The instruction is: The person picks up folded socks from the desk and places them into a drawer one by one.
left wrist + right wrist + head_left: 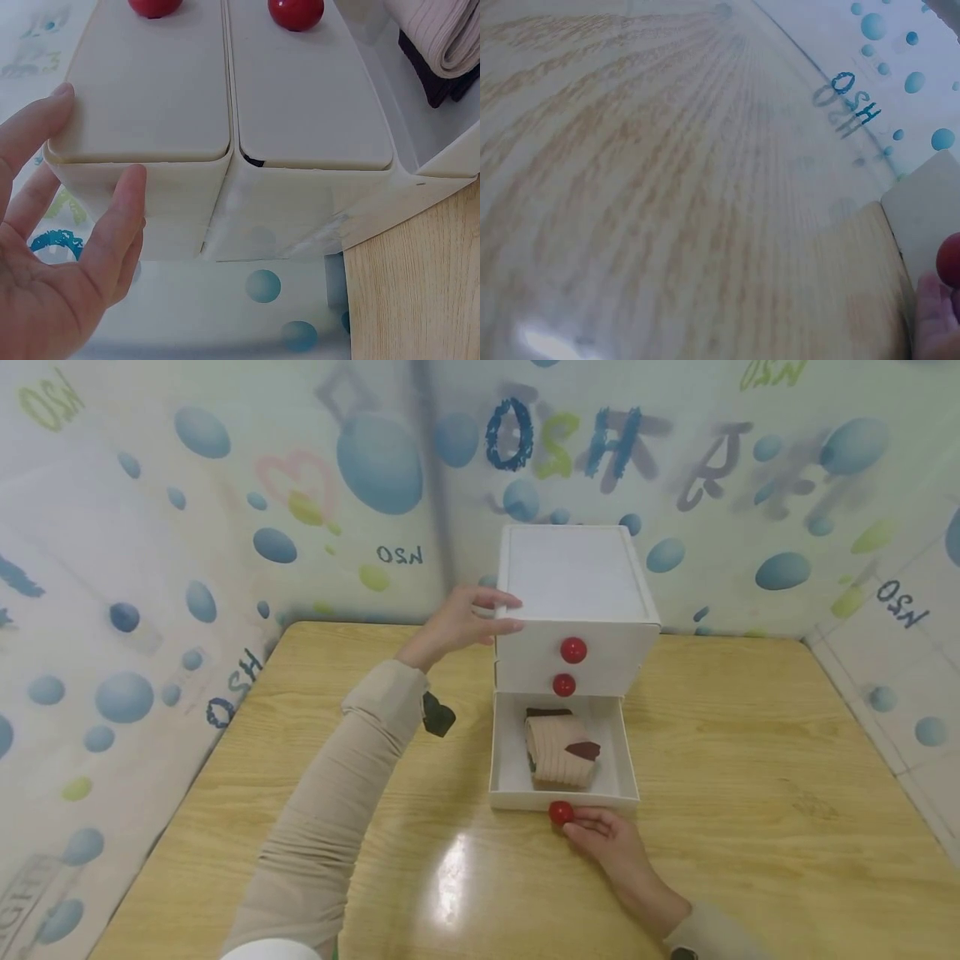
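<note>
A white three-drawer cabinet [577, 568] stands on the wooden table [750, 752]. Each drawer has a red knob. The bottom drawer [508, 768] is pulled out, and a folded beige cloth with dark patches [558, 752] lies in it. My left hand [510, 614] rests with straight fingers against the cabinet's upper left edge. In the left wrist view the left hand [82, 225] lies flat on the cabinet [300, 112]. My right hand [576, 827] pinches the bottom drawer's red knob [560, 812]. The right wrist view shows the knob [951, 259] with a fingertip [934, 315] below it.
Walls papered with blue bubbles and letters close in the table on the left, back and right. A small dark object [437, 714] sits by my left sleeve. Bare wood [630, 187] stretches on both sides of the cabinet and toward the near edge.
</note>
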